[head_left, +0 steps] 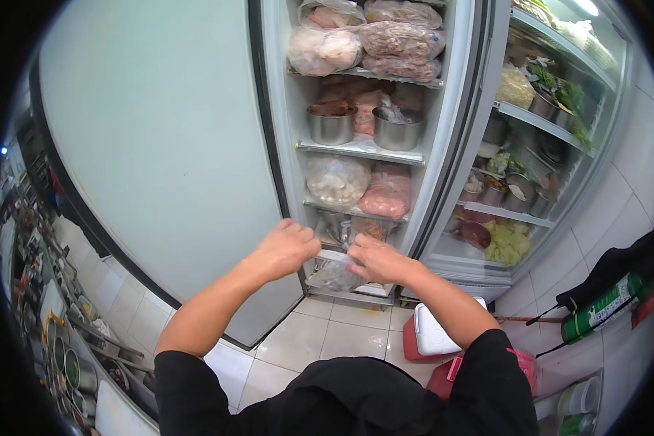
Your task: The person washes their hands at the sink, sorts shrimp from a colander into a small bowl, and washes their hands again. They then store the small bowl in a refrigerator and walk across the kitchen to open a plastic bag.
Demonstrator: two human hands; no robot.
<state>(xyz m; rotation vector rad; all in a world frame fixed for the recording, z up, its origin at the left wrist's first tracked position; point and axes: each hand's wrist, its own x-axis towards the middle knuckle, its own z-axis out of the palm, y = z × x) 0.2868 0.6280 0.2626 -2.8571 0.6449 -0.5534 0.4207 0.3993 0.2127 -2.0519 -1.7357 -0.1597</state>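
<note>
Inside the lower part of the open fridge point(287, 94), a clear plastic bag point(334, 276) hangs in front of the bottom shelf. My left hand point(287, 249) is closed at the bag's upper left edge, its fingers curled in. Opposite it, my right hand point(378, 260) pinches the upper right edge, so the plastic stretches between the two. What the bag holds is hard to make out. Just behind my hands, metal containers point(338, 227) and a bag of brownish food point(370, 228) sit on a low shelf, partly hidden by my fingers.
The fridge door point(152, 145) stands open at left. Higher shelves carry bagged meat point(403, 43), two steel pots point(332, 127), a bag of white balls point(336, 180) and pink meat point(386, 192). A glass-door fridge point(545, 138) and a red-and-white cooler box point(432, 334) are at right.
</note>
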